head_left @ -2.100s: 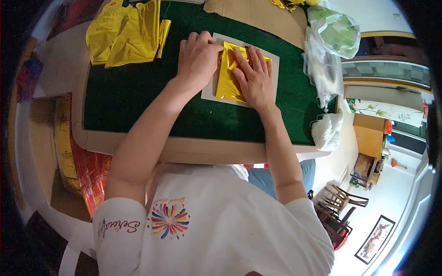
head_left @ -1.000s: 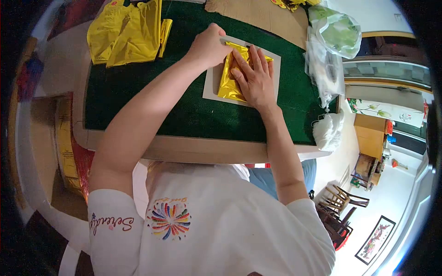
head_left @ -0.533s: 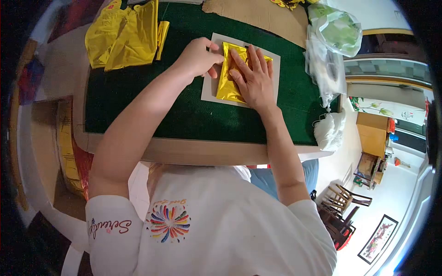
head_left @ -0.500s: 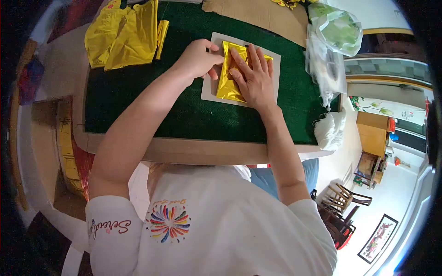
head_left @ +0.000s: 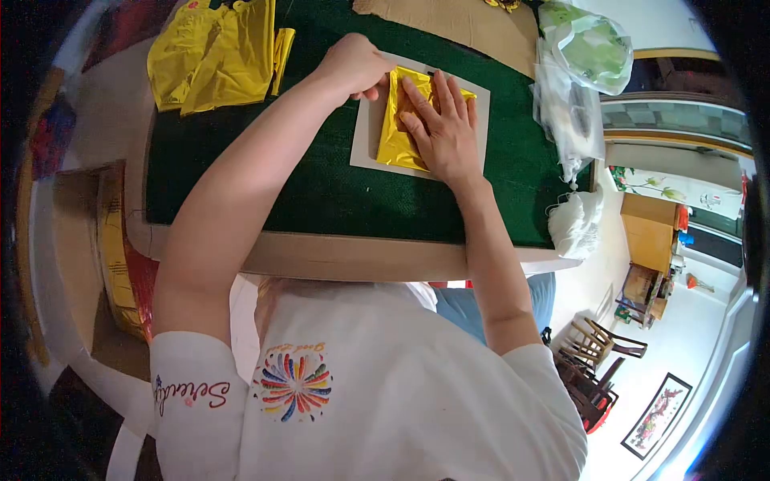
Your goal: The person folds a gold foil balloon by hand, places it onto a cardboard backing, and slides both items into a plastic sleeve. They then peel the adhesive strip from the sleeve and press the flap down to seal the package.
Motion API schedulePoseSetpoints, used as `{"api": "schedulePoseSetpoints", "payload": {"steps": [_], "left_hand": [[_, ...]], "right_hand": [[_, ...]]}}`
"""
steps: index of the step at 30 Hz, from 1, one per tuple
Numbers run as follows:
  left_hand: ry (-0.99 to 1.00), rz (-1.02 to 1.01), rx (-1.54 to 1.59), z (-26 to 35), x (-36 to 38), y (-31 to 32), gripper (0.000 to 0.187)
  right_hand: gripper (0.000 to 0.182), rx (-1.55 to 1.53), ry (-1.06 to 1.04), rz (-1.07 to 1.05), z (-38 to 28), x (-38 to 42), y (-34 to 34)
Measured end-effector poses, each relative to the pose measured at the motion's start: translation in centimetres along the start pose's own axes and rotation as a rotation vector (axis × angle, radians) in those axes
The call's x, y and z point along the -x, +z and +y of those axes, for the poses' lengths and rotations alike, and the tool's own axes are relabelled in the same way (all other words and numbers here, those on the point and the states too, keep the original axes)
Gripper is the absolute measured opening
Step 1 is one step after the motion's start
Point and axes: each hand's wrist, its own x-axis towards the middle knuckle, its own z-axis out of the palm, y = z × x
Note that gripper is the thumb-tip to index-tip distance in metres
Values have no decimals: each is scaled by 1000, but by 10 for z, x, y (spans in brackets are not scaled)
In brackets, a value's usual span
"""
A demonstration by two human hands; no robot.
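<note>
My right hand (head_left: 449, 136) lies flat with fingers spread, pressing on a folded sheet of shiny gold foil (head_left: 393, 144). Beneath the foil is a pale grey rectangular board (head_left: 365, 140), showing as a border around it. My left hand (head_left: 357, 68) is at the foil's upper left corner, its fingers curled and the tips closed at that corner. The back of the hand partly hides the fingertips. Board and foil rest on a dark green mat (head_left: 321, 192).
Gold foil sheets (head_left: 216, 60) lie at the mat's upper left. Brown cardboard (head_left: 457, 28) is at the far edge. On the right are a clear plastic bag (head_left: 569, 120), a green-and-white bag (head_left: 589, 48) and a white string bundle (head_left: 576, 224). Chairs (head_left: 593, 345) stand farther right.
My left hand has moved up along the foil's left side to its upper corner, and its fingers have curled in. My right hand stays pressed on the foil.
</note>
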Motion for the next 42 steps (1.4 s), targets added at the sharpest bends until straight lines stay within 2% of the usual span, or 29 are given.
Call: {"api": "schedulePoseSetpoints", "payload": {"steps": [2, 6, 8, 11, 14, 17, 21, 23, 27, 29, 30, 34, 36, 37, 39, 40, 42], "left_hand": [[14, 73, -215, 8, -8, 1, 26], [14, 32, -352, 5, -22, 5, 26], [179, 286, -550, -2, -27, 11, 24], [239, 355, -632, -8, -26, 9, 21], [150, 255, -637, -1, -24, 6, 23], [212, 359, -626, -8, -30, 10, 20], [198, 319, -543, -1, -30, 12, 22], [14, 115, -379, 13, -17, 7, 25], [-16, 168, -282, 6, -15, 13, 24], [244, 408, -484, -6, -17, 21, 32], [168, 385, -435, -1, -12, 23, 30], [207, 395, -470, -4, 2, 27, 25], [380, 441, -609, -10, 10, 28, 20], [381, 441, -611, -14, 15, 30, 20], [828, 500, -771, -23, 29, 35, 19], [799, 395, -837, -26, 37, 39, 25], [814, 452, -953, -38, 47, 49, 30]], "right_hand": [[50, 7, 0, -5, 0, -1, -1], [50, -3, 7, -9, -2, -1, -3], [49, 0, 5, -5, -1, -1, -2], [49, -2, 6, 5, -1, -1, -2], [49, -5, 1, 13, -1, 0, -1], [49, 6, 1, 15, -1, -1, 0], [49, 8, -3, 14, 0, -1, 0], [50, 7, -3, 9, -1, -1, -1], [50, -10, -2, -1, -1, -1, -1], [50, -9, -1, -5, -1, -1, -2], [49, -10, 1, -7, -1, -1, -2], [49, -6, 15, -28, -3, -1, -4], [49, -7, 13, -31, -3, -2, -5], [49, -8, 14, -29, -3, -1, -5], [49, 12, 6, -27, -2, -1, -4], [49, 12, 9, -26, -1, -1, -2], [47, 26, 10, -20, 0, 0, 1]]}}
